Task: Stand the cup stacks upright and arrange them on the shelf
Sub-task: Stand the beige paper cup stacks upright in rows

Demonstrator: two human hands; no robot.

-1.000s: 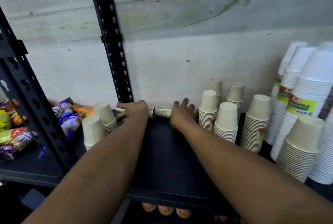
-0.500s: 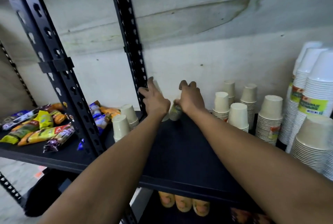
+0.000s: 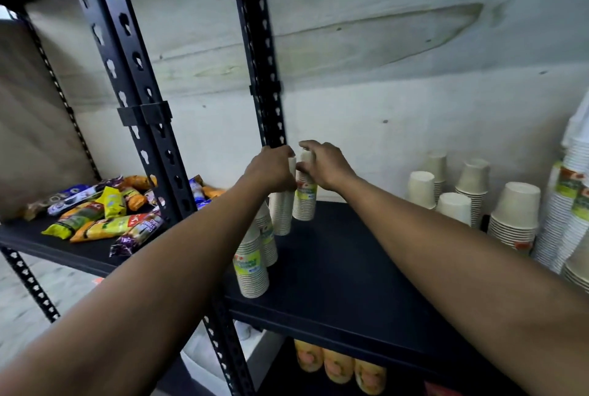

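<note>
Black shelf [image 3: 334, 268] against a concrete wall [image 3: 398, 115]: your left hand [image 3: 271, 169] grips the top of one upright cup stack [image 3: 282, 215], your right hand [image 3: 326, 166] pinches the top of the neighbouring stack [image 3: 305, 204]; both stand side by side near the rear post [image 3: 264, 76]. Snack packets [image 3: 105, 220] lie farther left.

Rack upright [image 3: 258, 54]: black, with a repeating row of keyhole slots. Shelf board [image 3: 334, 268] right of it: matt black. Cup stacks [image 3: 304, 204] just beside the upright: cream, rim-striped, with a green-yellow label band and a red mark. Snack packets [image 3: 105, 220] left of upright: yellow, orange, blue, purple. Tall stacks [image 3: 570, 213] far right: white, green label. Wall [image 3: 398, 102] behind: pale grey, darker stain. Bottles [image 3: 338, 367] below: yellow-orange.
</note>
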